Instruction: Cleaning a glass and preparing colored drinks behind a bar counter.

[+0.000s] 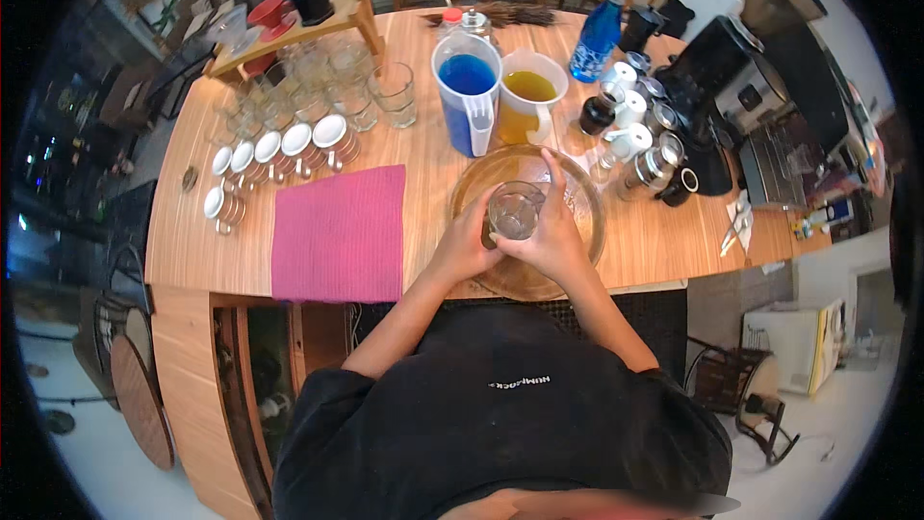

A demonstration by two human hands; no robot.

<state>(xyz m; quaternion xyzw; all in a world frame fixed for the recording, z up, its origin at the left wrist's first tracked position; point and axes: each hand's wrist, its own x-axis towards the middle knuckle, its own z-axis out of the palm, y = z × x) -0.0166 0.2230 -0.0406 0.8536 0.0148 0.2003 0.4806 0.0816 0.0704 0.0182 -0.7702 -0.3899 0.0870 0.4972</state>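
Observation:
My left hand and my right hand hold a clear drinking glass between them, over a round brown tray at the table's front edge. The glass looks to have nothing in it. My right index finger points up, away from the glass. Just beyond the tray stand a plastic pitcher of blue liquid and a plastic pitcher of yellow liquid. A pink cloth mat lies to the left of the tray.
Striped mugs stand at left, before rows of clear glasses. A blue glass bottle, a jar of dark liquid and several shakers stand at right. Spoons lie on a napkin. A wooden stand holds a red dripper.

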